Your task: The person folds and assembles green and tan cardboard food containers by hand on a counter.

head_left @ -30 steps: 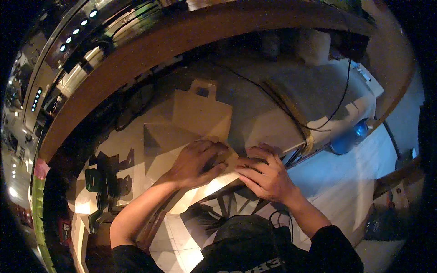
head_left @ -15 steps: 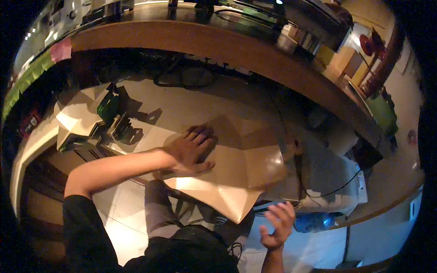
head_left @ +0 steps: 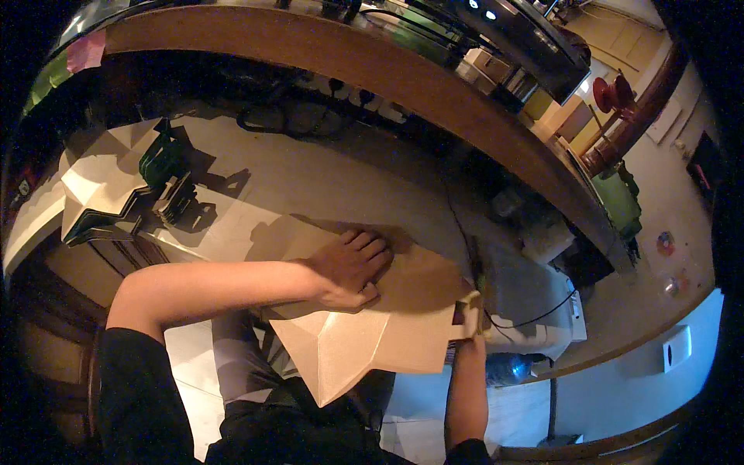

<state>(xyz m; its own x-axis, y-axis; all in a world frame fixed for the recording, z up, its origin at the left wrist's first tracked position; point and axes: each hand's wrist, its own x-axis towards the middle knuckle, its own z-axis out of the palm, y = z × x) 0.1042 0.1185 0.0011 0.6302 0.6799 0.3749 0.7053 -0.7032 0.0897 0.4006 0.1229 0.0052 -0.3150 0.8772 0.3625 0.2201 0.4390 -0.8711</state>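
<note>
My left hand (head_left: pixel 353 267) lies palm down on a large creased sheet of tan paper (head_left: pixel 349 341), its fingers slightly bent, pressing on the surface. The sheet has pointed, star-like folds, and its near corner hangs over the table edge above my lap. At the sheet's right edge is my right hand (head_left: pixel 471 322), with a pale tan piece (head_left: pixel 468 304) by its fingers. Those fingers are partly hidden and dim, but they look closed around something. To the left sits a stack of similar folded star-shaped pieces (head_left: pixel 108 182), with dark green parts (head_left: pixel 163 159) beside it.
A curved wooden shelf (head_left: pixel 310 50) runs above the table's far side, with dark cables (head_left: pixel 287 116) beneath it. A small dark clip-like object (head_left: pixel 177 200) stands near the stack. At the right are a thin cord (head_left: pixel 542 316) and a blue plastic bottle (head_left: pixel 508 368).
The sheet has shifted, its near point now further left. My right hand has moved from open in the air, up and forward to the sheet's right edge. My left hand stays on the paper.
</note>
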